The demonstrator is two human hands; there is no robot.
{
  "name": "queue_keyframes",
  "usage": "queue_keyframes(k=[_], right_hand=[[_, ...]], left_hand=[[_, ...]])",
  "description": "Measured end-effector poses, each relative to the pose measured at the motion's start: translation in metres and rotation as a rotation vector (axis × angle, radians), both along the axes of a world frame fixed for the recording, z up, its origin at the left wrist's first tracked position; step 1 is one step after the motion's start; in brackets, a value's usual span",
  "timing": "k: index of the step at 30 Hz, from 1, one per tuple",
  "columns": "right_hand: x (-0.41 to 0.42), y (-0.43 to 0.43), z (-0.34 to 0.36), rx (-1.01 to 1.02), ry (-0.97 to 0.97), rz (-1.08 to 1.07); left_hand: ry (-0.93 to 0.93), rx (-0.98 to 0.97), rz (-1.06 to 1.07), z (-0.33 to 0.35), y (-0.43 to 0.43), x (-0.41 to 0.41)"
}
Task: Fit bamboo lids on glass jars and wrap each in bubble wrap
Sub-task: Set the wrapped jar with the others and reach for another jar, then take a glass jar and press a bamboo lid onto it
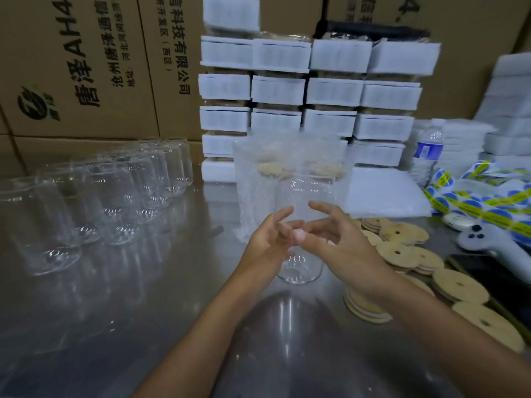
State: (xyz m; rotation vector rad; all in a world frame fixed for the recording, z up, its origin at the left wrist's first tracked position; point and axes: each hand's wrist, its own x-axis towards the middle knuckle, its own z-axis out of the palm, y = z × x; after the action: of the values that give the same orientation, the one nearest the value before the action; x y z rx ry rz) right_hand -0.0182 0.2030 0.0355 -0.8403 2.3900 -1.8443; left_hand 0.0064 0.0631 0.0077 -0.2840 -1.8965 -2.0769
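A clear glass jar (300, 271) stands upright on the steel table (143, 311) at the centre. My left hand (268, 235) and my right hand (334, 235) meet in front of its upper half, fingers loosely spread and fingertips touching each other. Neither hand visibly grips the jar. Right behind the jar stand bubble-wrapped jars (253, 193), with bamboo lids (273, 168) showing dimly through the wrap. Loose bamboo lids (402, 254) with centre holes lie in overlapping piles to the right of my right forearm.
Several bare glass jars (115, 196) stand in rows at the left. White wrapped packs (316, 90) are stacked against cardboard boxes (86, 67). At the right are a water bottle (428, 156), blue-yellow sticker strips (488, 202), a white device (482, 239) and a phone (488, 271).
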Motion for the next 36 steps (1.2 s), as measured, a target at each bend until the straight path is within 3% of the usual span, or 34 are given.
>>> queue_keyframes(k=[6,10,17,20,24,30,33,36], right_hand=[[-0.007,0.032,-0.005,0.067,0.114,0.027],[-0.010,0.056,-0.007,0.168,0.127,0.026],[0.004,0.097,-0.041,0.969,0.513,-0.099],[0.004,0.104,-0.043,1.103,0.507,-0.137],[-0.001,0.109,-0.043,1.135,0.494,-0.140],[-0.013,0.096,-0.044,0.903,0.447,-0.242],[-0.018,0.083,-0.034,0.407,0.330,-0.298],[-0.020,0.065,-0.010,-0.177,0.080,-0.271]], left_hand=[[0.023,-0.004,-0.077,0.001,0.030,-0.002],[0.005,-0.020,0.004,-0.012,0.031,-0.005],[0.023,0.061,0.269,-0.019,0.020,-0.008],[0.023,0.030,0.306,-0.019,0.022,-0.009],[0.024,0.004,0.326,-0.020,0.022,-0.008],[0.019,-0.030,0.360,-0.023,0.022,-0.008],[0.032,-0.031,0.368,-0.022,0.023,-0.010],[0.036,-0.057,0.360,-0.023,0.024,-0.009]])
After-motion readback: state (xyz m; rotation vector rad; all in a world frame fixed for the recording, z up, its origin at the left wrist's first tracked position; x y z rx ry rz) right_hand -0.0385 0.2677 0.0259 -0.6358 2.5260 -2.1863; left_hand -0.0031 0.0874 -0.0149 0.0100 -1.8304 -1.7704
